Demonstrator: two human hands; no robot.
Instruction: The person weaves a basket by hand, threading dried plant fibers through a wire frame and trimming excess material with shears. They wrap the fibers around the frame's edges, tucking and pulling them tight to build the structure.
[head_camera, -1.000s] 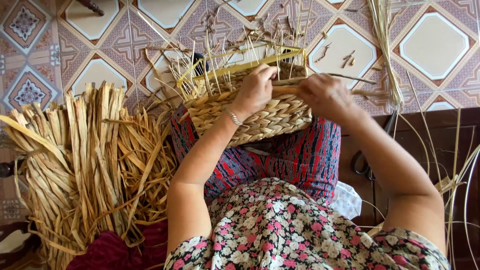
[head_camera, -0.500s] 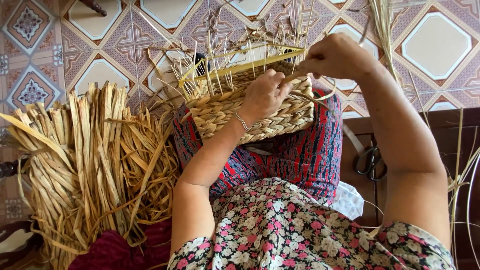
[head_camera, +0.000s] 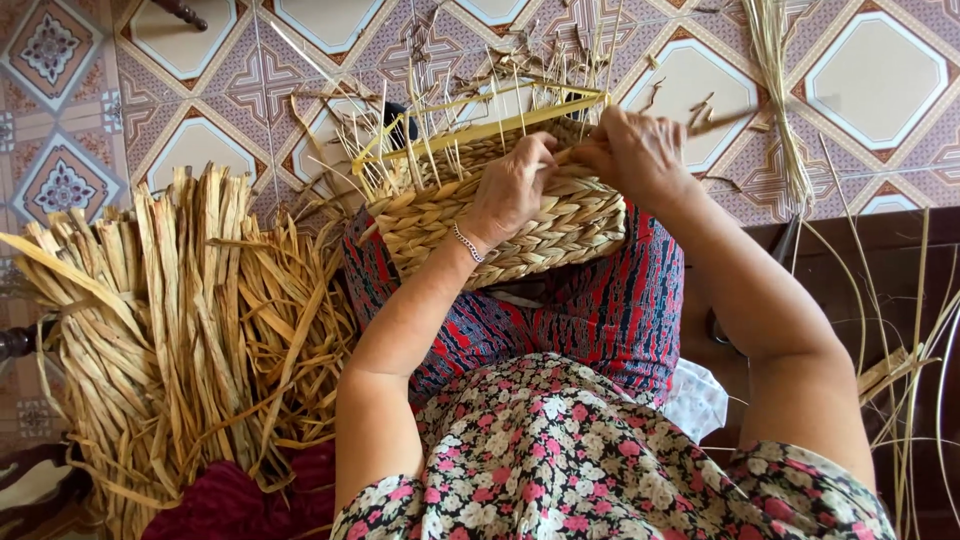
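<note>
A half-woven straw basket (head_camera: 470, 215) rests on my lap, its braided wall toward me and many loose stalks sticking up from its rim. My left hand (head_camera: 510, 190) lies over the basket's near rim, fingers curled onto the braid, a thin bracelet at the wrist. My right hand (head_camera: 635, 150) is at the rim's right corner, fingers pinched on a straw strand that runs off to the right. The two hands almost touch.
A big bundle of flat dried straw strips (head_camera: 170, 330) lies at my left. A thin sheaf of stalks (head_camera: 780, 110) lies on the patterned tile floor at the right. Dark wooden furniture (head_camera: 880, 260) and loose stalks are at my right side.
My right hand went up and right away from the basket, pulling a strand, then came back down to the rim beside my left hand. The left hand stayed on the basket.
</note>
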